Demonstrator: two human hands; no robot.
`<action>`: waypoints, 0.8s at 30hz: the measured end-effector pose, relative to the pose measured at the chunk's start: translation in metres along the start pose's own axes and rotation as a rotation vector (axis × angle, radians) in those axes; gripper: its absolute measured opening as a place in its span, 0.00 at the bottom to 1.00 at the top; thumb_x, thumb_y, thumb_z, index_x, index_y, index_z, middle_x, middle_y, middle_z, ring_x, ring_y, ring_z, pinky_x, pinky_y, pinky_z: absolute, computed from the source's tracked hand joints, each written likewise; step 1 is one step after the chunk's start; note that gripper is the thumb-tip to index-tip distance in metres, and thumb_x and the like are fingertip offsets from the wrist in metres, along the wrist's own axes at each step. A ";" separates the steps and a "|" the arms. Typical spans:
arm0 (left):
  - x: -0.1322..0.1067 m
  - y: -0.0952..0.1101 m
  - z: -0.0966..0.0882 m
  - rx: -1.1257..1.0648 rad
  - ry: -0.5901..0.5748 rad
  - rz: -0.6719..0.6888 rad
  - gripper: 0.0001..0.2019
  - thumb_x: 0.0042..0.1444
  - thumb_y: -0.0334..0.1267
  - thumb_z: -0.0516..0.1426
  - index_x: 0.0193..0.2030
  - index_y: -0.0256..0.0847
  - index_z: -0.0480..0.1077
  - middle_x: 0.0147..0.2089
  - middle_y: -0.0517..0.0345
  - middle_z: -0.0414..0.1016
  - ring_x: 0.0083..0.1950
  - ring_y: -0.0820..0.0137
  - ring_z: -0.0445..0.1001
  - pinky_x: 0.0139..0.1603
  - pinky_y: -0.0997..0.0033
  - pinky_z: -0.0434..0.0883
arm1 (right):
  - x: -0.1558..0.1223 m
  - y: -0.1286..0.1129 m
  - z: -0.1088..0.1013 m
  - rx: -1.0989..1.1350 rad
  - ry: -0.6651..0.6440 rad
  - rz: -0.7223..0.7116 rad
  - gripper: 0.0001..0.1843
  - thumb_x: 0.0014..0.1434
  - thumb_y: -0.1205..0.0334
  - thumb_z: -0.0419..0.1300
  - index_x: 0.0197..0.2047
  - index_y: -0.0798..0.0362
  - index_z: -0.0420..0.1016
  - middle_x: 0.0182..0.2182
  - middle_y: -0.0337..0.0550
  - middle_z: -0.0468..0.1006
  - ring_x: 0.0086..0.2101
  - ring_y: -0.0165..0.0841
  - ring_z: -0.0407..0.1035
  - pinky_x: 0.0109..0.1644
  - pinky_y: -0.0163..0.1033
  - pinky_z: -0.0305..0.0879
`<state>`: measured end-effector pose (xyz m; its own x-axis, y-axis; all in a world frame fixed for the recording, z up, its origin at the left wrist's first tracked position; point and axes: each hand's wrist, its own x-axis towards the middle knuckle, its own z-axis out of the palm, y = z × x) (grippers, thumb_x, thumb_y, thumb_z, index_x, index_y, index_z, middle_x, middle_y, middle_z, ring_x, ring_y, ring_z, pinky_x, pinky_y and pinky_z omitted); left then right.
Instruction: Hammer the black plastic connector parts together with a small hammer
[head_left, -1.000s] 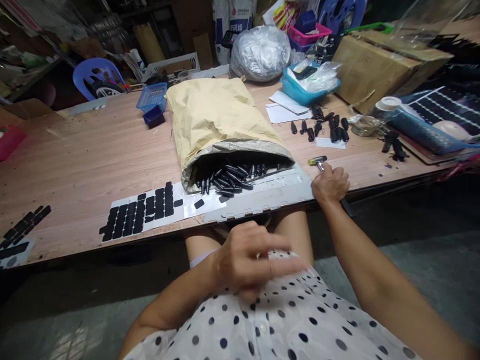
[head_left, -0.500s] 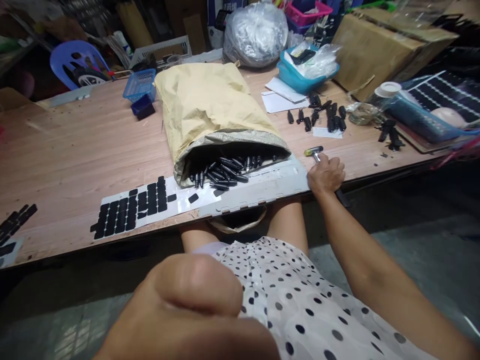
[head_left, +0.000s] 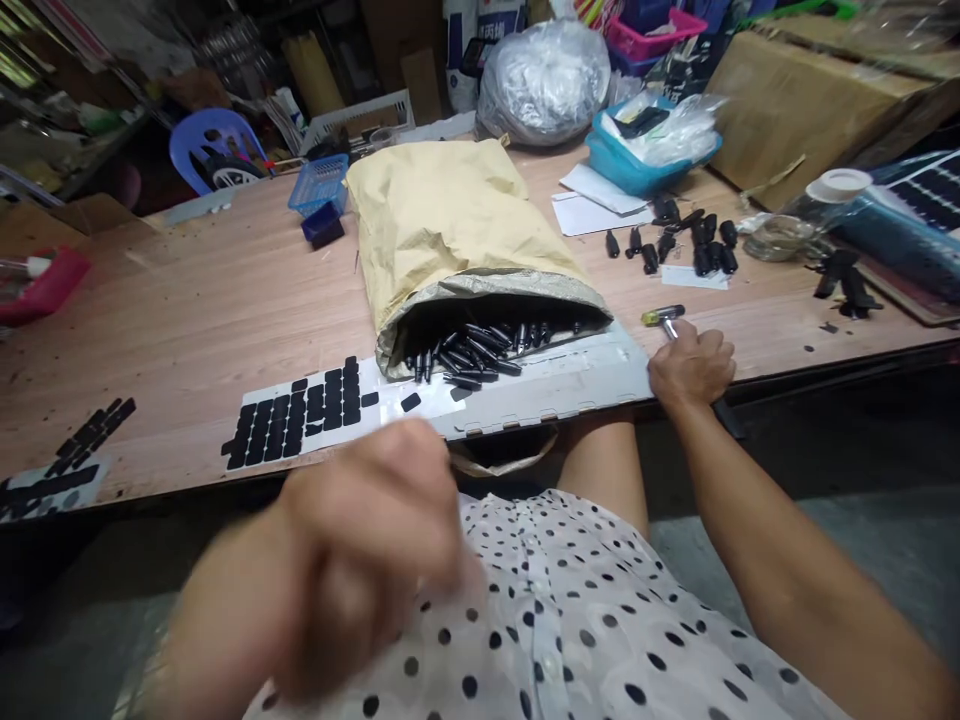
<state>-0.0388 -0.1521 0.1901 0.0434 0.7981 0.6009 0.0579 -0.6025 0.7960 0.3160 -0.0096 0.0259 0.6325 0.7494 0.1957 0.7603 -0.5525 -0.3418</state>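
Note:
My right hand (head_left: 694, 368) is wrapped round the handle of a small hammer (head_left: 663, 315) at the table's front edge. The hammer's head, yellow at one end and black at the other, lies by the tabletop. Motion blurs my left hand (head_left: 375, 520), raised close to the camera in front of my body. Its fingers look curled in; whatever they hold, if anything, is hidden. Beyond it, a tan paper-covered sack (head_left: 450, 210) lies with its mouth towards me. Several glossy black tube-shaped parts (head_left: 480, 350) spill from the mouth onto a grey board (head_left: 570, 375).
Black adhesive-looking pads (head_left: 285, 415) on white sheets lie left of the sack. Loose black parts (head_left: 705, 245) lie at right, near a cardboard box (head_left: 795, 110). A turquoise basket (head_left: 645, 165), a small blue box (head_left: 322, 225) and a clear plastic bag (head_left: 544, 80) stand farther back.
The view has swung left, bringing a red container into sight at the left. My left hand has moved up and away from the camera. My right hand still grips the hammer.

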 end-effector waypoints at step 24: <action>0.035 -0.217 0.004 1.017 -0.497 -0.303 0.04 0.58 0.33 0.63 0.40 0.47 0.78 0.43 0.51 0.79 0.51 0.53 0.70 0.54 0.53 0.65 | 0.007 0.007 0.024 -0.003 0.069 -0.014 0.23 0.65 0.66 0.50 0.59 0.53 0.75 0.47 0.61 0.71 0.46 0.48 0.62 0.44 0.47 0.55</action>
<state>-0.0462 0.0068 0.0386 0.2629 0.9569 0.1235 0.8939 -0.2898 0.3421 0.3226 0.0004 0.0026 0.6302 0.7302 0.2639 0.7698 -0.5432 -0.3353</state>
